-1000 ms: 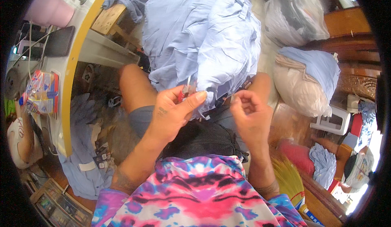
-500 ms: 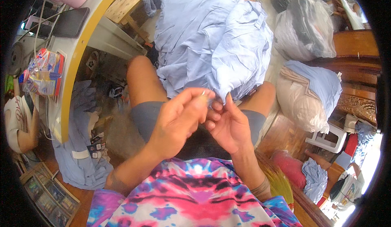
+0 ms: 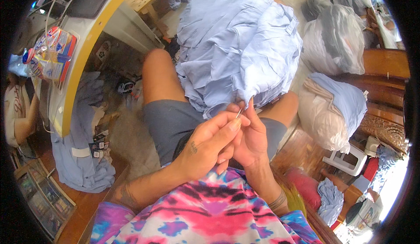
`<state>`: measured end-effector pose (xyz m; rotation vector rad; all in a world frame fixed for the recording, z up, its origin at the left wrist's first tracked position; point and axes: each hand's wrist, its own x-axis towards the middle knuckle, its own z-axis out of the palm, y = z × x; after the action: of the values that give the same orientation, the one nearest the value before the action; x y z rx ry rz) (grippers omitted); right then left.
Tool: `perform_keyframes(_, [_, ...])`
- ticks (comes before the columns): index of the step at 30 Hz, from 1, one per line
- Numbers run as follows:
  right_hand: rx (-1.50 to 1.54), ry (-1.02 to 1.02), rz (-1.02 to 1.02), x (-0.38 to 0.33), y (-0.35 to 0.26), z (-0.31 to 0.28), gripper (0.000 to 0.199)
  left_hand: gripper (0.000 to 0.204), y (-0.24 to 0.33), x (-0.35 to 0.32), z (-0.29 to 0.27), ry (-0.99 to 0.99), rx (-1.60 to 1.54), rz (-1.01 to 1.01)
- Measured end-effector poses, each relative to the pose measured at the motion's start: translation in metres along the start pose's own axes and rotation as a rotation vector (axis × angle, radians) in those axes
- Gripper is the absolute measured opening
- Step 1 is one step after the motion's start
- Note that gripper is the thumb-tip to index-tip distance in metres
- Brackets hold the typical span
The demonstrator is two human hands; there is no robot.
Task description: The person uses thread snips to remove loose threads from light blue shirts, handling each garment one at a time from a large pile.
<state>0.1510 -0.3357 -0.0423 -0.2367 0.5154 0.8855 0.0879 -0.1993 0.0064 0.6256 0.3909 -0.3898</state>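
Observation:
A big heap of light blue cloth [image 3: 236,42], which looks like shirts, lies in front of me between my bare knees. My left hand [image 3: 212,141] pinches a thin, shiny needle [image 3: 239,113] between thumb and forefinger, its tip by the near edge of the cloth. Closed on that edge, my right hand [image 3: 253,141] grips a corner of the cloth with thumb and fingers. Both hands meet just above my lap, the left one overlapping the right. Whether the needle's tip is in the cloth is too small to tell.
A yellow-edged table [image 3: 87,42] at left bears a dark tablet-like device [image 3: 89,2] and a colourful packet [image 3: 54,53]. More blue garments [image 3: 81,156] lie below it. To the right stand a filled clear bag [image 3: 334,38], a cloth-topped bundle [image 3: 326,117] and a white stool [image 3: 345,161]. Another person sits far left.
My left hand has turned and come down to the right, bringing the needle against the cloth edge. My right hand keeps its grip. The whole view has shifted slightly.

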Motion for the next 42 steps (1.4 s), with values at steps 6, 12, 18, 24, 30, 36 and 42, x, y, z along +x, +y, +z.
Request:
perform_keyframes(6, [-0.09, 0.03, -0.008, -0.002, 0.004, 0.006, 0.032, 0.041, 0.0, -0.001, -0.002, 0.011, 0.073, 0.008])
perform_keyframes(12, [-0.031, 0.001, 0.005, 0.0, 0.004, -0.002, 0.034, 0.04, -0.003, -0.002, -0.002, -0.003, 0.047, 0.039])
perform_keyframes(18, [-0.109, 0.074, -0.006, 0.0, 0.008, 0.006, 0.037, 0.039, -0.002, -0.002, -0.004, 0.015, 0.083, 0.039])
perform_keyframes(24, [-0.277, 0.111, -0.082, 0.001, 0.011, 0.007, 0.039, 0.038, 0.0, -0.005, -0.005, 0.055, 0.132, 0.037])
perform_keyframes(30, [-0.476, 0.046, -0.27, 0.002, 0.014, 0.013, 0.032, 0.029, 0.008, -0.006, -0.005, 0.117, 0.111, 0.021])
perform_keyframes(36, [-0.557, 0.165, -0.439, 0.004, 0.021, 0.008, 0.022, 0.03, 0.006, -0.002, -0.015, 0.108, 0.091, 0.002])
perform_keyframes(42, [-0.66, 0.156, -0.52, 0.006, 0.02, 0.004, 0.022, 0.028, 0.009, 0.0, -0.018, 0.059, 0.012, -0.032])
